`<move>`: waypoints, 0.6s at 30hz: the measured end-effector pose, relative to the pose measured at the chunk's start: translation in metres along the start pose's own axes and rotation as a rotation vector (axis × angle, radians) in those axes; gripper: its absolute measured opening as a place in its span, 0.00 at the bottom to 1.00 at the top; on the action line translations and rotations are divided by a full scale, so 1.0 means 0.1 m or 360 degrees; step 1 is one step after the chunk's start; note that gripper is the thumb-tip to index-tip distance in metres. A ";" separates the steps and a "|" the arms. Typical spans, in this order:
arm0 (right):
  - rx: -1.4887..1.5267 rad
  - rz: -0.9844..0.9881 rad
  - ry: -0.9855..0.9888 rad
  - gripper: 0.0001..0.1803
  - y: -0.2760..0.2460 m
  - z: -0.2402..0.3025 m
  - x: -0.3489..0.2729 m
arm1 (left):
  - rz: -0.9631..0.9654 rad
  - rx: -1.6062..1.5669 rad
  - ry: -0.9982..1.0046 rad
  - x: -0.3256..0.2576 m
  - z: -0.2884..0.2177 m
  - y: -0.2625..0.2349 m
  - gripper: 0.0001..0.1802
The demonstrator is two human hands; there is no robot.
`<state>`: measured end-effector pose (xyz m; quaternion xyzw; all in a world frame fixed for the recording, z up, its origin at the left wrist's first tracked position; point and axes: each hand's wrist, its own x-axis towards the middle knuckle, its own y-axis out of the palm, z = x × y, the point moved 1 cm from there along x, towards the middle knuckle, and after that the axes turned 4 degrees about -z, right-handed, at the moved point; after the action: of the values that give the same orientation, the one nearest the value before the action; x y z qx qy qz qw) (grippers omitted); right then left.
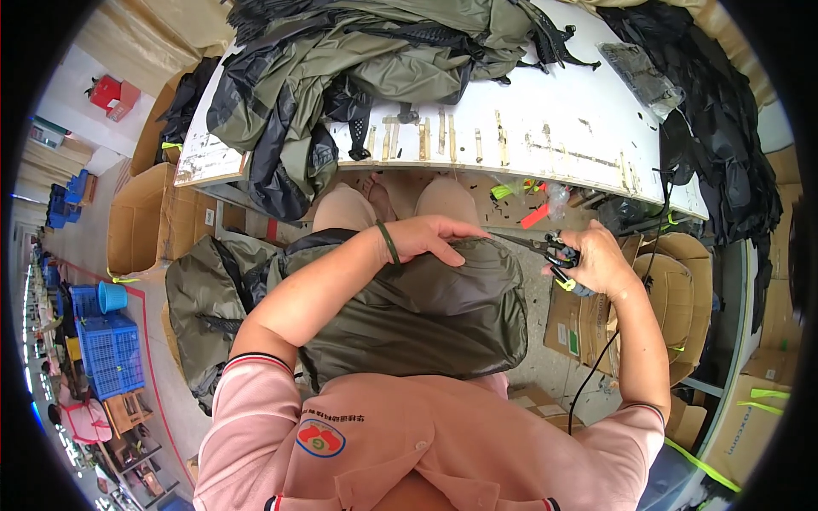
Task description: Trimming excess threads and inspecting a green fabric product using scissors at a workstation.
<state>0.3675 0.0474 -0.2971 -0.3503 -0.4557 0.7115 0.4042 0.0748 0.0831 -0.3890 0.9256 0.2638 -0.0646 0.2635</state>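
1. Pink shirt point(409, 443), nearest the camera, with dark-trimmed cuffs; both forearms come up from it.
2. Olive bag point(426, 315), lying across the person's lap, dark trim along its left side, its top edge under the left hand.
3. Left hand point(430, 238), laid flat on the top edge of the bag with fingers stretched out toward the right; a green band sits at the wrist.
4. Right hand point(596, 260), just right of the bag, closed around a pair of scissors point(545, 249) whose dark blades point left toward the left fingertips; a yellow tag hangs below the grip.
5. Second olive bag point(209, 307), slumped on the floor to the left of the lap.
6. Cardboard boxes point(656, 298), on the floor to the right.
7. Blue crates point(106, 349), stacked at far left.
8. White surface point(545, 128), beyond the knees, marked with strips of tape.
9. Heap of olive and black bags point(341, 77), piled on the surface's left half.
10. Black bags point(724, 128), draped over the right end.
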 end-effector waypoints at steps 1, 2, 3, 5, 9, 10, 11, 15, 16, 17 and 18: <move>0.0040 -0.0037 0.0013 0.21 -0.01 0.00 0.00 | 0.0091 0.0010 0.0037 0.02 0.00 0.00 0.34; 0.0080 -0.0075 0.0025 0.21 -0.02 0.00 0.00 | 0.0092 0.0009 0.0039 0.03 0.00 0.01 0.34; 0.0080 -0.0074 0.0023 0.21 -0.03 0.00 0.01 | 0.0094 0.0054 0.0055 0.03 -0.01 0.02 0.34; 0.0047 -0.0096 -0.0103 0.22 -0.08 0.04 0.04 | 0.0093 0.0099 0.0072 0.03 -0.03 0.05 0.34; -0.0024 -0.0077 -0.0227 0.23 -0.12 0.07 0.11 | 0.0118 0.0029 -0.0042 0.03 -0.06 0.11 0.33; -0.0033 -0.0045 -0.0283 0.22 -0.15 0.08 0.13 | 0.0131 0.0030 -0.0070 0.03 -0.07 0.12 0.33; -0.0042 -0.0014 -0.0338 0.22 -0.17 0.10 0.13 | 0.0130 0.0029 -0.0067 0.04 -0.08 0.13 0.33; -0.0116 0.0069 -0.0281 0.19 -0.22 0.16 0.16 | 0.0151 -0.0007 -0.0113 0.04 -0.08 0.15 0.34; -0.0128 0.0045 -0.0328 0.18 -0.23 0.16 0.17 | 0.0154 -0.0033 -0.0135 0.03 -0.07 0.15 0.34; -0.0141 0.0020 -0.0375 0.17 -0.23 0.16 0.18 | 0.0153 -0.0033 -0.0135 0.03 -0.06 0.15 0.34; -0.0142 0.0020 -0.0373 0.17 -0.23 0.16 0.18 | 0.0164 -0.0039 -0.0135 0.03 -0.06 0.15 0.34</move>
<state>0.3517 0.0636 -0.2722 -0.2853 -0.5288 0.7291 0.3277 0.0853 0.0765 -0.3782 0.9311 0.2052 -0.0869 0.2889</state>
